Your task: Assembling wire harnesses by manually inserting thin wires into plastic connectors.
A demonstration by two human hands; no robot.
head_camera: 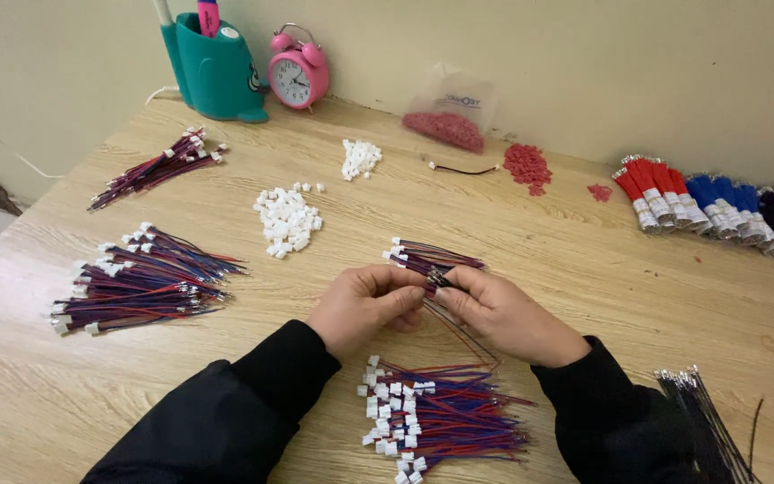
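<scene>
Thin red-black wire (459, 336) pinched in closed grip of left hand (365, 305) and right hand (503, 314), above wooden table (584, 269).

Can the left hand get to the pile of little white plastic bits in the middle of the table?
Probably yes, once it lets go. The left hand is pinching thin wires together with the right hand, but the white pile lies just ahead with only bare table between.

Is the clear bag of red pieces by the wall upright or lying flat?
Upright: the clear bag leans against the wall, red pieces settled at its bottom.
</scene>
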